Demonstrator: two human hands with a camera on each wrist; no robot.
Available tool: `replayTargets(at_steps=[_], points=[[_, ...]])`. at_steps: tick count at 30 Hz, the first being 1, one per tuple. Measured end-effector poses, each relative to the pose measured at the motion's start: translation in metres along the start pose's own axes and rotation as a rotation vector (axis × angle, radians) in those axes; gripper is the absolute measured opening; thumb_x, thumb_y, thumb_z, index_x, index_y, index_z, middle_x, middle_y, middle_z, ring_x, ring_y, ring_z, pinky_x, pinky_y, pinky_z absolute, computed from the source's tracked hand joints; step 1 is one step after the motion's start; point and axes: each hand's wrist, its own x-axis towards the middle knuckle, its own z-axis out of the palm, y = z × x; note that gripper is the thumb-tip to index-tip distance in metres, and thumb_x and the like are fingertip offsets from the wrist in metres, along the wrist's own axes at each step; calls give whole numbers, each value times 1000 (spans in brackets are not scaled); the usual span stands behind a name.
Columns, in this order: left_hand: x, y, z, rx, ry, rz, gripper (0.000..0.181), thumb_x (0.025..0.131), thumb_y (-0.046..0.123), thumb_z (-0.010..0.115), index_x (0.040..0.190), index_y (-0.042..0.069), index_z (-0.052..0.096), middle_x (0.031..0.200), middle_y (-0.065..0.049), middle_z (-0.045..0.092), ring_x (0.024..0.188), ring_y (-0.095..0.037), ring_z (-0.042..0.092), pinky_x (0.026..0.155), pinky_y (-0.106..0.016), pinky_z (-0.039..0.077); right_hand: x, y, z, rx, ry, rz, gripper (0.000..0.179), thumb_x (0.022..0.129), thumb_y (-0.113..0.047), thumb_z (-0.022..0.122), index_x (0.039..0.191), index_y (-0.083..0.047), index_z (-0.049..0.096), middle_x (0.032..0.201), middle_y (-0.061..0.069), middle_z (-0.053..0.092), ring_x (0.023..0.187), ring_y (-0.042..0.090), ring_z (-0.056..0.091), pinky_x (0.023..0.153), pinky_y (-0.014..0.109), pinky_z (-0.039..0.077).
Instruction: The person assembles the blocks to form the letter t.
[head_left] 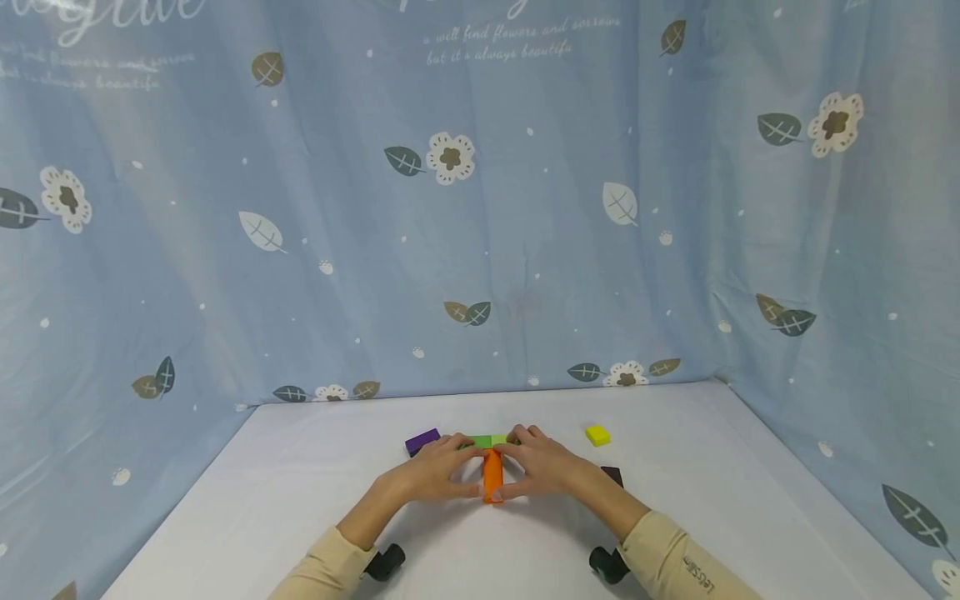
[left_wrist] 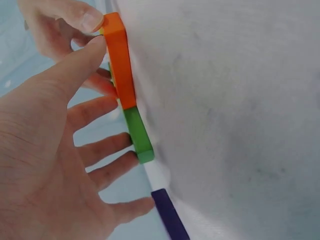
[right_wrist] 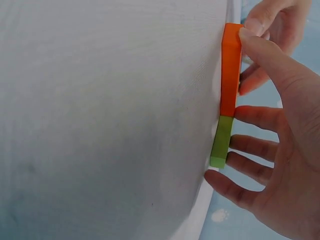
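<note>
Diffuse light casts soft shadows below the hands (head_left: 546, 465).

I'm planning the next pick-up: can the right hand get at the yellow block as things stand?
Probably yes: only bare table seems to lie between the right hand and the yellow block, though that hand is touching the orange block.

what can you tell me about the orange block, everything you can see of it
The orange block is a long, plain bar with straight edges, smooth-looking; its material is unclear. It appears to lie flat on the white tabletop, its length running toward the person. Its far end meets the green block and the lighter green block, together forming a T. The left hand and right hand flank it, with their thumbs at its near end.
</note>
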Motion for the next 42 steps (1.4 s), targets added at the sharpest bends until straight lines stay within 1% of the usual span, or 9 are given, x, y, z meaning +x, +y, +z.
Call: replayTargets(at_steps=[7, 13, 19, 22, 24, 27, 35, 39, 42], points=[[3, -2, -4, -26, 43, 25, 53, 92, 51, 62, 134, 19, 59, 134, -4, 56, 120, -24, 55, 102, -47, 48, 0, -1, -1, 8, -10, 6, 78, 78, -70, 66, 138, -21, 56, 126, 5, 53, 111, 22, 48, 94, 46, 52], [4, -4, -3, -53, 98, 84, 44, 96, 42, 60, 129, 13, 62, 128, -4, 61, 115, -23, 57, 100, -45, 49, 1, 1, 0, -1, -6, -10, 79, 78, -70, 66, 137, -19, 57, 123, 4, 54, 105, 20, 47, 90, 40, 52], [4, -9, -1, -112, 126, 68, 43, 96, 41, 60, 127, 11, 64, 129, -4, 61, 119, -25, 57, 102, -47, 48, 1, 3, 4, -6, -7, -21, 80, 77, -70, 67, 137, -18, 57, 122, 3, 53, 103, 18, 47, 87, 36, 51], [3, -17, -1, -156, 164, 61, 42, 95, 40, 63, 126, 11, 64, 128, -3, 61, 119, -24, 56, 102, -48, 48, 1, 3, 4, -9, -4, -26, 80, 77, -70, 67, 137, -18, 57, 121, 3, 53, 103, 18, 47, 86, 35, 51], [3, -25, -3, -194, 189, 64, 42, 94, 38, 65, 125, 11, 64, 127, -3, 61, 119, -26, 56, 102, -50, 47, 1, 3, 4, -9, -5, -20, 81, 77, -70, 67, 137, -18, 58, 120, 3, 53, 102, 18, 47, 85, 35, 51], [1, -39, -5, -212, 216, 59, 42, 92, 37, 68, 125, 11, 64, 126, -4, 61, 118, -29, 57, 101, -52, 47, 1, 1, 4, -5, -13, 0, 82, 76, -72, 67, 137, -19, 58, 122, 3, 53, 103, 18, 47, 87, 36, 52], [-11, -69, -13, -158, 286, 25, 39, 87, 21, 74, 123, 6, 66, 123, -8, 63, 115, -31, 58, 98, -52, 48, 2, 1, 3, -13, -18, 17, 82, 76, -74, 64, 137, -21, 58, 125, 3, 54, 107, 18, 48, 92, 38, 52], [-13, -80, -18, -145, 269, -7, 44, 83, 16, 78, 124, 4, 65, 122, -9, 63, 114, -31, 59, 97, -52, 49, 0, 0, 1, -13, -12, 12, 81, 77, -72, 65, 138, -20, 58, 125, 4, 53, 107, 18, 47, 92, 37, 52], [-13, -87, -22, -150, 237, -25, 48, 81, 15, 80, 125, 4, 65, 121, -11, 62, 111, -33, 59, 90, -49, 53, 0, 1, 2, -11, -13, 10, 80, 77, -72, 66, 138, -20, 57, 126, 3, 53, 107, 18, 47, 92, 37, 51]])
